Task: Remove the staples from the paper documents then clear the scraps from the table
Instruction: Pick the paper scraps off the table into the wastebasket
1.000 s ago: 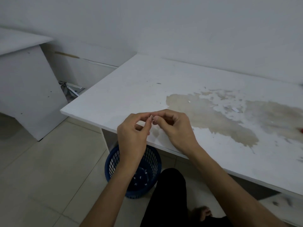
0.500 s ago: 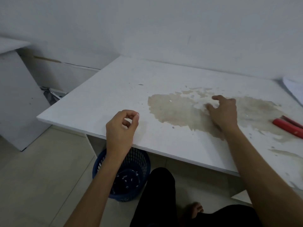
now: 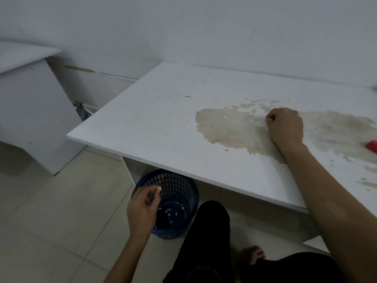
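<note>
The left hand (image 3: 142,209) was held over the rim of the blue basket (image 3: 179,193) on the floor, below the desk (image 3: 155,123) edge. Its thumb and forefinger pinched a small white paper scrap (image 3: 159,188). More white scraps (image 3: 173,211) lay on the basket bottom.

The right hand (image 3: 285,127) rested on the desk, on the brown worn patch (image 3: 230,127). Its fingers were curled under, with the tips pressed together at the surface. Whether they held a scrap could not be determined. One pale fleck (image 3: 224,117) lay on the patch, to the left of that hand. A red tool (image 3: 371,144) lay at the right edge of the view, only partly visible.

Probable faults from this position:
- The pinched scrap sat near the rim, not over the centre. A release here could drop it on the floor tiles (image 3: 61,211).
- The basket wall is perforated. Small scraps or staples could pass through the holes.
- Flecks on the peeled patch resemble flaking surface. Some could be overlooked.
</note>
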`<action>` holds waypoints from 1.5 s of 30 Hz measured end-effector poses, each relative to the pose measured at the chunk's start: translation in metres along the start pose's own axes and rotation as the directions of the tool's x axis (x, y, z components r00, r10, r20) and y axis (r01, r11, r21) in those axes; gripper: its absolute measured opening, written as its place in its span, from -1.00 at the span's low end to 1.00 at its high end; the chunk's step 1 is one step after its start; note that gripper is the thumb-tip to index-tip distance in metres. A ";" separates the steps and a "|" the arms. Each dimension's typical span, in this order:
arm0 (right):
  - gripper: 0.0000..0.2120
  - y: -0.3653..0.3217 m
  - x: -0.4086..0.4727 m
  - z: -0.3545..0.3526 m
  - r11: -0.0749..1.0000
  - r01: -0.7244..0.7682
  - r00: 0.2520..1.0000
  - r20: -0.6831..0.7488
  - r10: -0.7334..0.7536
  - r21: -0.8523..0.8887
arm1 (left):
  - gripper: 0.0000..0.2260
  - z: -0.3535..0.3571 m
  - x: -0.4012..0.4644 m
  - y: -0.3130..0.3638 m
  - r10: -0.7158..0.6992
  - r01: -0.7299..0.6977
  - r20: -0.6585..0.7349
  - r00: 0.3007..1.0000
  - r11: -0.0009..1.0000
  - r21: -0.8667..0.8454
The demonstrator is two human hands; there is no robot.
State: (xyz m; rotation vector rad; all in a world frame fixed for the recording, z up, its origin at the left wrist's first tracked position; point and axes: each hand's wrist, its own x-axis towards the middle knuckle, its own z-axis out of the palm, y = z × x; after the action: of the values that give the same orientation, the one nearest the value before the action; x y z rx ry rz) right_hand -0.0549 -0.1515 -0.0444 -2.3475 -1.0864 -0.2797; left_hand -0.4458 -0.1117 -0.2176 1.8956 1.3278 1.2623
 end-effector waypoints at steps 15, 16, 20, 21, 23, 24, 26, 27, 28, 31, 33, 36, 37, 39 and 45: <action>-0.74 0.012 -0.006 0.000 0.989 0.057 0.994 -0.100 -0.044 0.136 | -0.96 0.022 0.036 -0.025 -0.131 0.131 -0.015 0.991 0.991 -0.014; -0.74 0.012 -0.006 0.001 0.988 0.053 0.994 -0.102 -0.038 0.147 | -0.95 0.021 0.036 -0.021 -0.141 0.140 -0.024 0.990 0.990 -0.028; -0.73 0.012 -0.005 0.001 0.981 0.063 0.993 -0.106 -0.044 0.185 | -0.92 0.014 0.037 0.003 -0.153 0.145 -0.093 0.984 0.986 -0.084; -0.72 0.012 -0.005 0.002 0.978 0.064 0.994 -0.102 -0.044 0.200 | -0.92 0.010 0.038 0.010 -0.143 0.130 -0.133 0.981 0.986 -0.100; -0.73 0.013 -0.005 0.002 0.971 0.050 0.996 -0.077 -0.033 0.233 | -0.91 0.001 0.043 0.026 -0.099 0.071 -0.215 0.972 0.989 -0.131; -0.74 0.013 -0.005 0.001 0.966 0.044 0.998 -0.062 -0.029 0.253 | -0.91 -0.003 0.046 0.035 -0.064 0.032 -0.242 0.968 0.990 -0.134; -0.75 0.010 -0.006 0.000 0.953 0.043 0.999 -0.041 -0.032 0.301 | -0.90 -0.009 0.051 0.049 0.006 -0.038 -0.263 0.965 0.992 -0.119; -0.75 0.006 -0.007 -0.001 0.943 0.046 0.999 -0.035 -0.037 0.330 | -0.89 -0.010 0.051 0.054 0.031 -0.060 -0.262 0.965 0.993 -0.105; -0.76 0.002 -0.010 -0.002 0.930 0.051 0.999 -0.029 -0.043 0.365 | -0.88 -0.012 0.049 0.059 0.052 -0.077 -0.258 0.965 0.993 -0.089; -0.78 -0.020 -0.025 -0.004 0.873 0.054 0.997 0.016 -0.071 0.484 | -0.89 -0.014 0.041 0.071 0.098 -0.129 -0.257 0.961 0.986 -0.105; -0.80 -0.039 -0.040 -0.006 0.808 0.035 0.992 0.081 -0.102 0.588 | -0.91 -0.014 0.039 0.086 0.149 -0.182 -0.251 0.956 0.977 -0.112; -0.83 -0.063 -0.066 -0.014 0.682 0.015 0.964 0.171 -0.204 0.731 | -0.93 -0.009 0.044 0.119 0.302 -0.316 -0.195 0.933 0.948 -0.046; -0.83 -0.069 -0.074 -0.017 0.627 -0.005 0.951 0.198 -0.238 0.779 | -0.92 -0.006 0.047 0.131 0.337 -0.346 -0.152 0.929 0.937 -0.037; -0.83 -0.078 -0.090 -0.021 0.528 -0.064 0.931 0.242 -0.275 0.847 | -0.84 0.002 0.052 0.154 0.358 -0.359 -0.022 0.933 0.932 -0.045; -0.87 -0.085 -0.115 -0.026 0.356 -0.160 0.933 0.259 -0.250 0.921 | -0.81 0.025 0.059 0.187 0.371 -0.338 0.157 0.915 0.919 -0.203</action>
State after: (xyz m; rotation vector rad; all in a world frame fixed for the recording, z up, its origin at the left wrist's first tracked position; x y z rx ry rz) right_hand -0.1941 -0.1946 -0.0358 -1.2702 -1.0410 0.6744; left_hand -0.3347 -0.1304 -0.0554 2.1338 0.7689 1.2752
